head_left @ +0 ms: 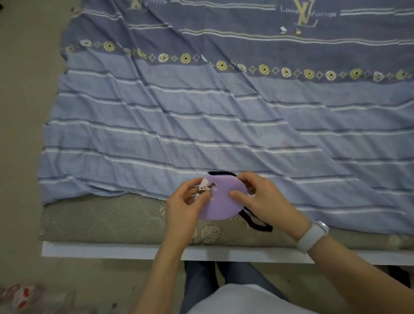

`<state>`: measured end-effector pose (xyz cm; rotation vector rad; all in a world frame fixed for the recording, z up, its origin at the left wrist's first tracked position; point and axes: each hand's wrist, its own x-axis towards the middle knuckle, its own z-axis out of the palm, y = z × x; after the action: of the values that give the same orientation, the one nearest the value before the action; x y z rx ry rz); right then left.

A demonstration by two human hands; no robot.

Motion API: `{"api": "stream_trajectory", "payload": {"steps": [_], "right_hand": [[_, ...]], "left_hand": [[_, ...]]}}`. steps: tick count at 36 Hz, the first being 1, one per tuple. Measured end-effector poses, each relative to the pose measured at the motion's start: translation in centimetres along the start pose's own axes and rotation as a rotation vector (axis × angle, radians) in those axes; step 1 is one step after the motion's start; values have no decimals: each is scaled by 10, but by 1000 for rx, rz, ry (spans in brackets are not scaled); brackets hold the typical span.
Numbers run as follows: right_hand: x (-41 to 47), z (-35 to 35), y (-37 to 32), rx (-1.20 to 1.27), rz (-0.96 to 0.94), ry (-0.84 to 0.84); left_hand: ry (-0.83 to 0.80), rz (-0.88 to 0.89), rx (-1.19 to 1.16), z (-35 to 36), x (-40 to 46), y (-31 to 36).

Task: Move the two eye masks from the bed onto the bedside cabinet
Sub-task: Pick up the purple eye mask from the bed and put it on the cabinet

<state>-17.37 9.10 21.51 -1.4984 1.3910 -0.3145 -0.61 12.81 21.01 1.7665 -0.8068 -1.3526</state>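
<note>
A purple eye mask [220, 202] with a small cartoon print and a black strap [257, 225] is held just above the near edge of the bed [222, 118]. My left hand [183, 210] grips its left end, thumb over the print. My right hand [263, 199] pinches its right end, and the strap hangs down below it. I can make out only one mask clearly; whether a second lies under it I cannot tell. The bedside cabinet is out of view.
The bed carries a blue striped sheet over a beige leaf-patterned mattress [99, 219] on a white frame [107, 250]. Bare floor [1, 129] lies to the left. Several plastic bottles [31, 308] lie on the floor at lower left.
</note>
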Motion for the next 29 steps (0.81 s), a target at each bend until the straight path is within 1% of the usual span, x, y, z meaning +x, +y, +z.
{"api": "stream_trajectory", "payload": {"steps": [3, 6, 9, 12, 14, 17, 19, 22, 25, 27, 29], "right_hand": [[0, 5, -5, -12, -3, 67], [2, 9, -10, 77, 43, 107], [5, 13, -17, 197, 100, 85], [7, 14, -22, 238, 106, 107], [7, 14, -25, 266, 90, 134], [6, 16, -23, 310, 85, 152], [5, 16, -23, 317, 95, 108], [5, 15, -24, 259, 93, 4], [3, 11, -23, 94, 27, -120], [0, 8, -23, 66, -13, -205], [1, 8, -23, 72, -41, -229]], "left_hand": [[61, -103, -231, -8, -1, 4], [21, -171, -365, -16, 0, 8], [-74, -188, -413, -22, 0, 12], [-136, -201, -433, -25, 0, 15], [-122, -188, -406, -26, 0, 15], [-59, -178, -351, -26, -1, 14], [-44, -171, -313, -26, -3, 13], [-13, -165, -290, -24, -5, 13], [22, -151, -312, -26, -4, 14], [25, -128, -303, -30, -4, 15], [10, -98, -270, -33, -6, 16]]}}
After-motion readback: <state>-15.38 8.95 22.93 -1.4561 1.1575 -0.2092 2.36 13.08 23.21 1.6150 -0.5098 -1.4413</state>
